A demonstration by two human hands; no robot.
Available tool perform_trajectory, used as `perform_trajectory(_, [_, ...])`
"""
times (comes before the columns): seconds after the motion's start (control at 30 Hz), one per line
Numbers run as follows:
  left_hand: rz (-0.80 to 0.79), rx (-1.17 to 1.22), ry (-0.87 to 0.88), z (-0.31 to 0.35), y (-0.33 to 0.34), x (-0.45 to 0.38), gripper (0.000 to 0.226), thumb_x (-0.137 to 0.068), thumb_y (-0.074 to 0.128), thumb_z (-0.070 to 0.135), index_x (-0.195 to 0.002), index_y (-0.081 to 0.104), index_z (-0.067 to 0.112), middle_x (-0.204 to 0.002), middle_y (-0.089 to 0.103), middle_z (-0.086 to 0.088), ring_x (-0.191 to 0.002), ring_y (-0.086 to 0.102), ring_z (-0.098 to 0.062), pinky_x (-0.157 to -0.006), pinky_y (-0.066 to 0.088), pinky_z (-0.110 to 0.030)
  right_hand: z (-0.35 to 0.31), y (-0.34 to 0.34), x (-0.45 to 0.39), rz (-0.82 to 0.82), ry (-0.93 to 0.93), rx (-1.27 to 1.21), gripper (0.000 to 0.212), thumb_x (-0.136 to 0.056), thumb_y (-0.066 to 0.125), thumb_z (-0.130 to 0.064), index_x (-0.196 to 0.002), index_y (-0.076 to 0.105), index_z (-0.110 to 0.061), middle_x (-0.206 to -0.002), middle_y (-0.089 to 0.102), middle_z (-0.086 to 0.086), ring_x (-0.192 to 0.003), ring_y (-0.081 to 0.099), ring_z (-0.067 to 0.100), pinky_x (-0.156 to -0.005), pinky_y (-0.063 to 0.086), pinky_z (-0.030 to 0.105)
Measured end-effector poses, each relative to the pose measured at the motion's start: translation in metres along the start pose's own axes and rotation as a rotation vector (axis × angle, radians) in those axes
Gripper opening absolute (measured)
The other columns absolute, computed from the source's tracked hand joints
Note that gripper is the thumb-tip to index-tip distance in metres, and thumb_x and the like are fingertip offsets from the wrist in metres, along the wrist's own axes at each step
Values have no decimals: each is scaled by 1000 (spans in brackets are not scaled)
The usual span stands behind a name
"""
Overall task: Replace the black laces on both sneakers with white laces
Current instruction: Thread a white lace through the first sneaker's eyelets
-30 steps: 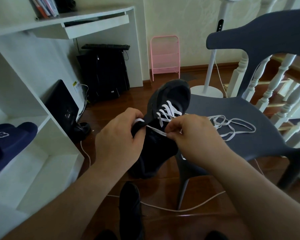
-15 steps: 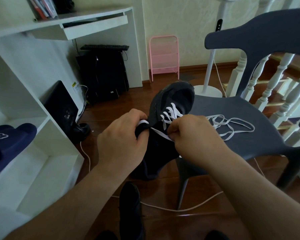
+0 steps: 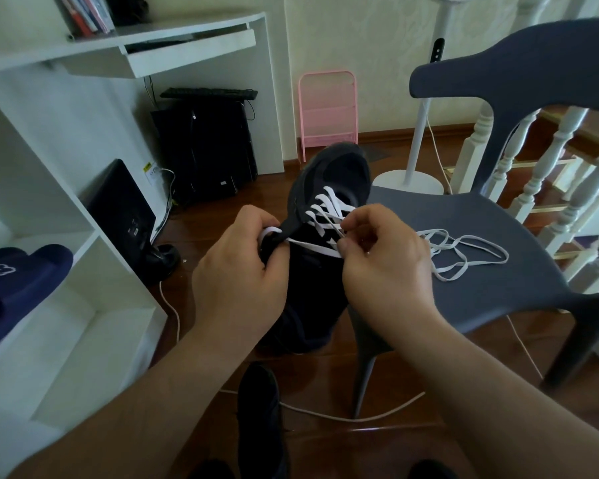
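The dark sneaker (image 3: 329, 188), toe up and crossed by a white lace (image 3: 325, 216), is held above the floor beside the chair (image 3: 498, 281). The left hand (image 3: 237, 271) grips its side; the right hand (image 3: 384, 267) pinches the lace, whose slack lies on the seat.

Sneaker (image 3: 329, 188) at centre, toe pointing far, held up between both hands. Left hand (image 3: 237, 274) on its left edge, right hand (image 3: 384, 267) on its right, lace (image 3: 312, 246) stretched between them across the shoe. Chair (image 3: 481, 243) right of the shoe; loose lace (image 3: 464, 250) lying on its seat, just right of the right hand. Second sneaker (image 3: 260, 420) on the floor (image 3: 325, 440), near, below the hands. Shelf unit (image 3: 66, 288) at left, slipper (image 3: 18, 285) on a shelf in it. Desk (image 3: 146, 46) far left, computer tower (image 3: 204, 146) under it. Folding rack (image 3: 327, 108) against the far wall. Fan stand (image 3: 412, 160) behind the chair seat. Cable (image 3: 343, 414) on the floor under the chair.
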State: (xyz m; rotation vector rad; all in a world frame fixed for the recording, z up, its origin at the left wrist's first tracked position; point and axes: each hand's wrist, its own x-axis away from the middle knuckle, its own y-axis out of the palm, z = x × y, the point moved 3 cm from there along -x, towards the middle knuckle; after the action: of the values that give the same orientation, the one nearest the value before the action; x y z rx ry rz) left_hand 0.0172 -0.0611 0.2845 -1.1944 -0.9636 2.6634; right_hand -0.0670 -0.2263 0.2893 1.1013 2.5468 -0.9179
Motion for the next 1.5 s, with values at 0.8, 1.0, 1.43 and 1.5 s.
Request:
perform_trajectory(0.8, [-17, 9, -17, 4, 2, 0, 14, -96, 59, 33, -99, 47, 41, -76, 55, 17, -71, 58, -3, -54, 40, -26, 2, -7, -18, -156, -185, 291, 18, -91, 68, -11, -98, 58, -24, -83, 65, -8, -78, 61, 13, -68, 55, 33])
perform_trajectory(1.0, [3, 93, -12, 1, 1, -1, 12, -96, 57, 36, -100, 46, 41, -83, 58, 17, -69, 58, -4, -55, 46, -32, 8, 2, -10, -16, 13, -56, 24, -84, 80, -19, -83, 60, -33, -80, 69, -19, -82, 63, -6, -62, 44, 5])
perform_trajectory(1.43, [-72, 276, 11, 5, 8, 10, 18, -101, 61, 34, -114, 49, 40, -75, 60, 27, -56, 57, 2, -46, 35, -8, -7, 4, -6, -64, -64, -215, 29, -89, 76, -14, -86, 68, -41, -91, 70, -27, -90, 67, -5, -78, 51, 9])
perform_trajectory(1.5, [-90, 263, 41, 9, 8, 11, 20, -102, 61, 31, -115, 49, 39, -76, 60, 27, -55, 57, 2, -46, 35, -8, -10, 1, -6, -76, -114, -171, 34, -91, 73, -11, -92, 68, -44, -92, 70, -26, -92, 66, -5, -81, 51, 10])
